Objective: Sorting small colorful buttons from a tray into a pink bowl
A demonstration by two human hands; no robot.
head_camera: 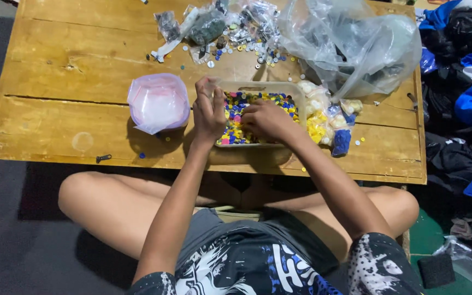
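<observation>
You sit cross-legged at a low wooden desk (72,98). Your right hand (266,120) rests, fingers curled, among colourful buttons (236,117) in a shallow pale tray (258,86) near the desk's front edge. Your left hand (208,112) pinches something small above the tray's left side.

A makeshift home workspace: a low wooden table (83,82) on the floor, piled clothes (465,82) beside it.

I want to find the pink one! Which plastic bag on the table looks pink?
The small bag lying alone left of the left hand. It looks pink; the big bag at the far right is clear.
</observation>
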